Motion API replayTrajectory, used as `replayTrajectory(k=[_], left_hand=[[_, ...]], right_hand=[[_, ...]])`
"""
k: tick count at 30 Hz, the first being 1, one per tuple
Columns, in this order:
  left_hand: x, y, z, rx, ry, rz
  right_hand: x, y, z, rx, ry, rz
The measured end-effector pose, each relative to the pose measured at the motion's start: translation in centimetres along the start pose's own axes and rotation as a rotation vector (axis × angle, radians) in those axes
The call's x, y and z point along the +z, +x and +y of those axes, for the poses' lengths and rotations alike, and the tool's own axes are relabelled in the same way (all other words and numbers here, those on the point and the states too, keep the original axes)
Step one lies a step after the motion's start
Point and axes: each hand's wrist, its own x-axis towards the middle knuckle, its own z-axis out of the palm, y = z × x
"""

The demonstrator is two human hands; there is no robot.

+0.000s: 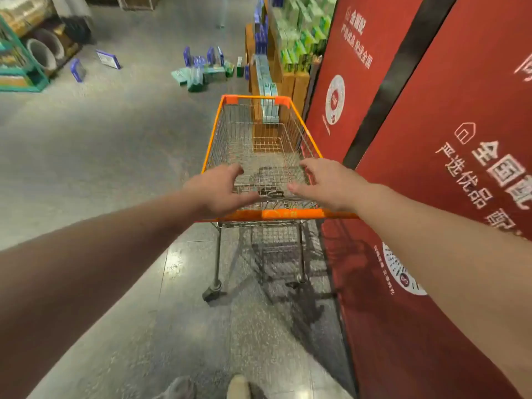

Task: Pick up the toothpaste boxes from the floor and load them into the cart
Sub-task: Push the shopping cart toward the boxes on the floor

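The left hand (218, 188) and right hand (325, 184) hover released, fingers spread, over the near end of the cart (212, 131); toothpaste boxes (198, 73) litter the far floor (115, 139).

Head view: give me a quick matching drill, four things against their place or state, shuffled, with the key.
Things:
1. cart
2. toothpaste boxes
3. red panel
4. left hand and right hand

Place or state:
A. scattered on the floor ahead
B. open, at the cart's near end
C. holds no boxes
D. right of the cart

Pairs: 1-C, 2-A, 3-D, 4-B
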Motion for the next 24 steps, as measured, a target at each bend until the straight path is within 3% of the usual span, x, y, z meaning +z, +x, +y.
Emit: replayTrajectory(k=[10,15,24], left_hand=[[6.6,3.1,-3.2,-0.076,0.121,-0.208],[7.8,3.2,-3.0,-0.091,0.365,-0.261],[8.1,3.7,-3.6,-0.21,0.358,-0.29]], right_hand=[[5.9,3.7,5.0,-0.002,-0.203,-0.242],[7.7,3.6,8.3,-0.001,-0.303,-0.361],[9.3,5.5,9.2,-0.11,-0.362,-0.221]])
